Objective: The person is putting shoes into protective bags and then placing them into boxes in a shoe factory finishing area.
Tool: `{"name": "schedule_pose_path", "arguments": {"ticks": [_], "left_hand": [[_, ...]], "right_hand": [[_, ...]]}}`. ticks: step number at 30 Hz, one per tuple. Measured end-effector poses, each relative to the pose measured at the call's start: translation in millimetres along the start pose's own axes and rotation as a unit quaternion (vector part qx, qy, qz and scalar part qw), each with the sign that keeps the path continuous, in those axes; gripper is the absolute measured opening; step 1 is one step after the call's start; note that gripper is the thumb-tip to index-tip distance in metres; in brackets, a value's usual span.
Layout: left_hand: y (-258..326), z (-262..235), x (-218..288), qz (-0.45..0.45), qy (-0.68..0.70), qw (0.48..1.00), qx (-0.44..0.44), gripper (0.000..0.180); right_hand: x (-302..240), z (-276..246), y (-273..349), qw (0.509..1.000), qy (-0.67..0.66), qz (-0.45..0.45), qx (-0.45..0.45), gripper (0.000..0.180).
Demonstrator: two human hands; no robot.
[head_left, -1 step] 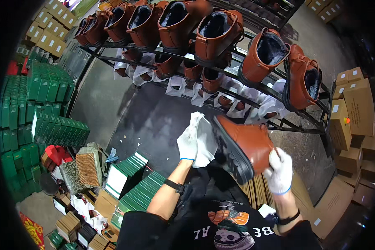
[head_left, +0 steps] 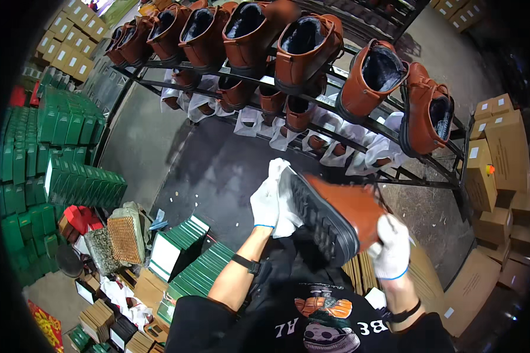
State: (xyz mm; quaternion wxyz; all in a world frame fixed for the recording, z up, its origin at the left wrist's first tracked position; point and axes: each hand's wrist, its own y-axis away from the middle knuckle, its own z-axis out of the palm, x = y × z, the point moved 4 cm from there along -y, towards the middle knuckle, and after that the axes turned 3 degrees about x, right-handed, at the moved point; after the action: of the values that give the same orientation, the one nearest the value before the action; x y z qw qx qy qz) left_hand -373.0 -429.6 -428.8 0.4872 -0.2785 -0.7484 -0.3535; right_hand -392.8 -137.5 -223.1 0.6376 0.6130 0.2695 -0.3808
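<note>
My right hand [head_left: 393, 246], in a white knit glove, grips a brown leather boot [head_left: 346, 206] near its ankle end. The boot is tilted, its thick black treaded sole [head_left: 324, 220] turned to the left and its toe pointing away from me. My left hand [head_left: 266, 203], also gloved, is closed on a thin white cloth [head_left: 288, 212] that hangs between it and the sole. The cloth is up against the toe of the boot; whether it presses on it I cannot tell. The boot's opening is hidden.
Ahead stands a black metal rack [head_left: 359, 120] with brown boots on top and white-wrapped ones below. Green shoe boxes [head_left: 70, 120] are stacked at left, more green boxes [head_left: 179, 244] nearer. Brown cartons [head_left: 506, 150] line the right. A brush-like block [head_left: 125, 238] lies lower left.
The boot has moved left and tilted, so more of its sole shows and its toe meets the cloth. My right hand has shifted slightly with it; my left hand has barely moved.
</note>
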Motion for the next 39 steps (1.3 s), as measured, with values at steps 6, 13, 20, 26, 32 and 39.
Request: {"name": "schedule_pose_path", "arguments": {"ticks": [6, 13, 20, 26, 32, 39], "left_hand": [[12.5, -1.2, 39.7, 0.049, -0.006, 0.993, -0.109, 0.030], [14.7, 5.1, 109.1, 0.146, -0.083, 0.975, -0.144, 0.023], [14.8, 3.2, 114.7, 0.221, -0.160, 0.953, -0.130, 0.016], [26.1, 7.3, 113.4, 0.278, -0.293, 0.895, -0.190, 0.016], [25.5, -0.8, 107.8, 0.309, -0.327, 0.870, -0.205, 0.016], [39.4, -11.1, 103.9, 0.243, -0.299, 0.899, -0.210, 0.016]], "right_hand": [[52.7, 58.6, -45.1, 0.683, 0.489, -0.455, -0.296, 0.018], [29.8, 70.1, -28.0, 0.679, 0.558, -0.385, -0.281, 0.027], [30.8, 74.2, 1.4, 0.618, 0.568, -0.430, -0.331, 0.021], [28.1, 74.9, -14.5, 0.685, 0.553, -0.431, -0.199, 0.017], [47.2, 50.2, -31.2, 0.805, 0.462, -0.367, -0.071, 0.020], [67.7, 43.2, -49.0, 0.937, 0.273, -0.212, 0.055, 0.029]]}}
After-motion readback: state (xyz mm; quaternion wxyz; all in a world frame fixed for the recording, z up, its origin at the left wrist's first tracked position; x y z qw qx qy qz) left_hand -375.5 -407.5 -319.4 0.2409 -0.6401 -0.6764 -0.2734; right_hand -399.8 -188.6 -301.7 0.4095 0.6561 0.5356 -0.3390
